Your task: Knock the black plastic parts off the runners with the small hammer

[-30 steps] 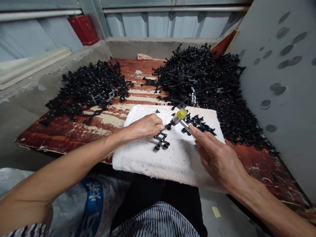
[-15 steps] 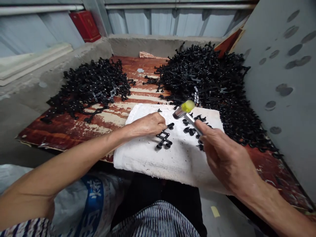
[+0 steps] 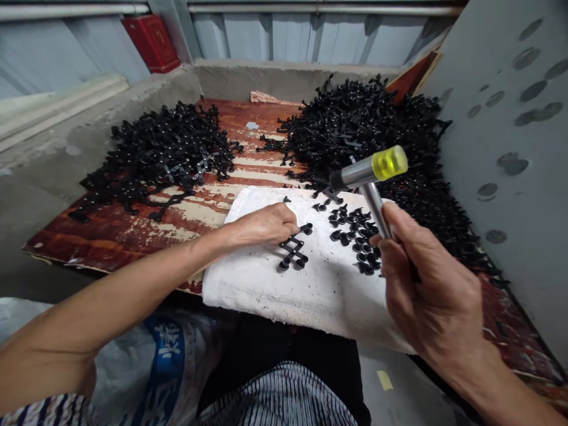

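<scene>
My left hand (image 3: pixel 280 223) is closed on one end of a black scissor-type linkage (image 3: pixel 293 248) with round knobs at its ends. The linkage rests on a folded white cloth (image 3: pixel 261 290). My right hand (image 3: pixel 428 284) grips the metal handle of a mallet (image 3: pixel 361 171), which has a yellow face on one end and a black face on the other. The mallet is raised above the cloth, apart from the linkage. Several small black round parts (image 3: pixel 357 236) lie on the cloth between my hands. One more small part (image 3: pixel 287 199) sits just beyond my left hand.
Piles of black linkages stand on the worn red-brown board, one at the left (image 3: pixel 164 142) and a larger one at the right (image 3: pixel 368 124). A grey panel (image 3: pixel 506 130) rises along the right side. A red box (image 3: pixel 152 42) stands on the back-left ledge.
My right hand has lifted the mallet up and to the right, away from the linkage, uncovering more of the small parts. My left hand stays in place on the linkage.
</scene>
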Demonstrator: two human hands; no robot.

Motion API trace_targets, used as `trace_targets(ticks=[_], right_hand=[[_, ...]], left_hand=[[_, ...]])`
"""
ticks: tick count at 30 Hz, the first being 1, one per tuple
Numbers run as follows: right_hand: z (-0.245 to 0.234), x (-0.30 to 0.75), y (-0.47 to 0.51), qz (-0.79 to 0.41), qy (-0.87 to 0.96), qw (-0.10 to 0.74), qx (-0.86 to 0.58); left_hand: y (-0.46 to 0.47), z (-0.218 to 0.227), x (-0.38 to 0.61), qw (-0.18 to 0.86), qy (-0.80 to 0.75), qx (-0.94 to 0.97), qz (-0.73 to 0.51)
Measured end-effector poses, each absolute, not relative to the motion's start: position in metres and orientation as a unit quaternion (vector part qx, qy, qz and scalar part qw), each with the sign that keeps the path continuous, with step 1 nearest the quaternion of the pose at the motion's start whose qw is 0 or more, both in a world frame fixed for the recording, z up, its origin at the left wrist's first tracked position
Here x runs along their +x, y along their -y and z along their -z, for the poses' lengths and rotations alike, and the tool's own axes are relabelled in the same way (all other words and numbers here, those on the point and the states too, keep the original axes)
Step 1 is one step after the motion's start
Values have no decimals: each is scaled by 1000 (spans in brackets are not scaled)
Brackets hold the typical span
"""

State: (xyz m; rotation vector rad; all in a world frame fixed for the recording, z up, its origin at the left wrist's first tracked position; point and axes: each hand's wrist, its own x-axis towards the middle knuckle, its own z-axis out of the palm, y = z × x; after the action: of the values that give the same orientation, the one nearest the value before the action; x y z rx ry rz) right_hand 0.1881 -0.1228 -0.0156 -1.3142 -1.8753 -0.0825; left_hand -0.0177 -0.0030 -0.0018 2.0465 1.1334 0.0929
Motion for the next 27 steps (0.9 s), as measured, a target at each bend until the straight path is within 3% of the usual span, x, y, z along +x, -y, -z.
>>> trace_targets(ticks=[4, 8, 12, 16, 21, 27], right_hand=[[23, 189, 123, 8, 800, 301, -519], [28, 192, 122, 31, 777, 363, -514], [26, 190, 116, -30, 790, 303, -532], [18, 183, 107, -199, 694, 385, -574], [18, 175, 107, -528, 505, 372, -573], [22, 175, 128, -514, 366, 505, -589]], left_hand=[[4, 4, -18, 379, -453, 806, -35], [3, 9, -20, 389, -441, 808, -41], [4, 7, -21, 379, -433, 817, -33], [17, -3, -16, 389, -368, 844, -25], [41, -11, -9, 373, -294, 879, -43], [55, -5, -26, 335, -470, 798, -174]])
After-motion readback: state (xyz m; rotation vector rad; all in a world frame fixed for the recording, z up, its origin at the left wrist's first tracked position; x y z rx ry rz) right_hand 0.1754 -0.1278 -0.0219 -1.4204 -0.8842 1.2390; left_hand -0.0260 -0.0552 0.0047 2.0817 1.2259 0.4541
